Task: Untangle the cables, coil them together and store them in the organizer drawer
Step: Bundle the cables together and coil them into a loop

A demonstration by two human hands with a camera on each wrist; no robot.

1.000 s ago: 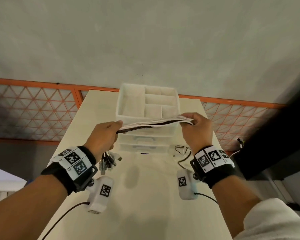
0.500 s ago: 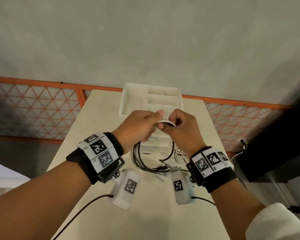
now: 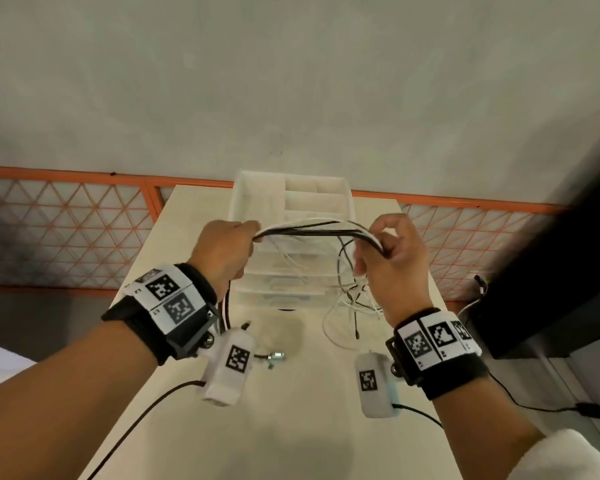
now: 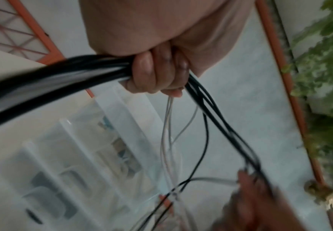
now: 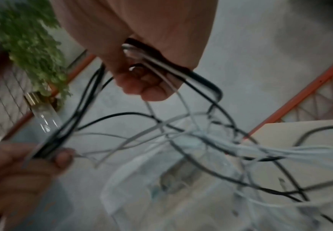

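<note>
A bundle of black and white cables (image 3: 309, 228) stretches in the air between my two hands, in front of the white organizer (image 3: 257, 202). My left hand (image 3: 227, 249) grips one end of the bundle in a fist; the left wrist view shows the fingers (image 4: 147, 73) curled round the cables (image 4: 52, 75). My right hand (image 3: 387, 251) pinches the other end, where the strands bend down; its fingers (image 5: 142, 84) hold black and white cables (image 5: 181, 71). Loose loops (image 3: 350, 306) hang from the right hand to the table. Connector ends (image 3: 274, 356) lie below my left wrist.
The organizer has an open divided top tray and closed translucent drawers (image 3: 284, 289) facing me, on a pale table (image 3: 291, 427). An orange lattice railing (image 3: 66, 237) runs behind. A dark block (image 3: 551, 289) stands at the right edge. Green foliage (image 5: 29, 36) shows in the wrist views.
My hands, which met close together half a second ago, have drawn apart again, pulling a stretch of the bundle taut between them. More loose cable now hangs under the right hand.
</note>
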